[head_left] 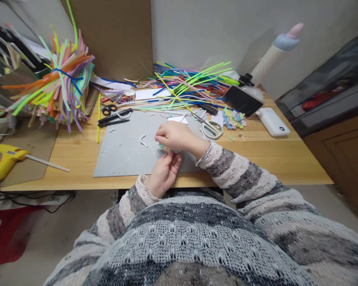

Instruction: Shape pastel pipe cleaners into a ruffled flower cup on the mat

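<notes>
Over the front part of the grey cutting mat [122, 159], my two hands meet. My left hand [166, 171] is palm up, its thumb and fingers pinched together. Just above it my right hand [177, 136] is closed, knuckles up, gripping a small pale green pipe cleaner piece [160, 146]. Most of that piece is hidden by the fingers, and its full shape cannot be made out. Left of the hands lies a bent white pipe cleaner piece [143, 141]. White-handled scissors [211, 130] rest beyond my right wrist.
Loose pipe cleaners [191, 85] are heaped at the back, and a tied bundle [62, 83] stands left. Black scissors [109, 110], a yellow glue gun [7, 159], a phone [244, 101], a white power bank [273, 122] and a curled pastel clump [234, 118] surround the mat.
</notes>
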The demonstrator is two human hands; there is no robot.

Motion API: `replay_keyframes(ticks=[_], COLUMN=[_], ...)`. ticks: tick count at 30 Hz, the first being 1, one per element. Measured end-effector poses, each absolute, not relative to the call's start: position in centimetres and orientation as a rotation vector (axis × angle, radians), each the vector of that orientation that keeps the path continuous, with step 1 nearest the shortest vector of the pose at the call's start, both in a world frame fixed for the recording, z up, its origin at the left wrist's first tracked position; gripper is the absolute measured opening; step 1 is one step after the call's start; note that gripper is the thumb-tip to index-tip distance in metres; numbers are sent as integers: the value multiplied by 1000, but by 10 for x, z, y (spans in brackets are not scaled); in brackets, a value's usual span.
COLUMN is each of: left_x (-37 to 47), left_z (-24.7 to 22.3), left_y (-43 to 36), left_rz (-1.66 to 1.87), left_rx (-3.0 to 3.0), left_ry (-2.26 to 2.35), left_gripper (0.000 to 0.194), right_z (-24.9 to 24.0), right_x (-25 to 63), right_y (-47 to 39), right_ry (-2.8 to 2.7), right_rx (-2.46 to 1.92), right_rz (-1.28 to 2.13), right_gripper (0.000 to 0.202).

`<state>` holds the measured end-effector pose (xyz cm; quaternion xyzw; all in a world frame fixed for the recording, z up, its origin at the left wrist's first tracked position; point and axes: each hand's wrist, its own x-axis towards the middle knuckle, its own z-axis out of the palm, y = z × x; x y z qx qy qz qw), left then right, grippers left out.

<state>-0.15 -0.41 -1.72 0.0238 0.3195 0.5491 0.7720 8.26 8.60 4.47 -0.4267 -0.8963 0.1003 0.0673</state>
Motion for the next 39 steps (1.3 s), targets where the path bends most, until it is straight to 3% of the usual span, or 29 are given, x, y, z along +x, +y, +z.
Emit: replay_keyframes(ticks=[8, 23, 33, 39], left_x=[-3, -26, -49, -47], left_z=[-5, -1, 1, 0], left_y=[0, 1, 21, 13], left_rz=[1042, 1107, 1060, 1139], left_rx=[-175, 104, 202, 465], left_ry=[578, 695, 821, 923], left_gripper=[31, 16, 10, 62], right_z=[44, 46, 46, 46], right_x=[83, 84, 99, 102], right_y=[85, 84, 92, 69], right_ry=[-2680, -2728, -2497, -2268], right_rx=[-1269, -1215, -997, -1343], right_rz=[280, 312, 568, 341], right_gripper=[34, 35, 46, 45])
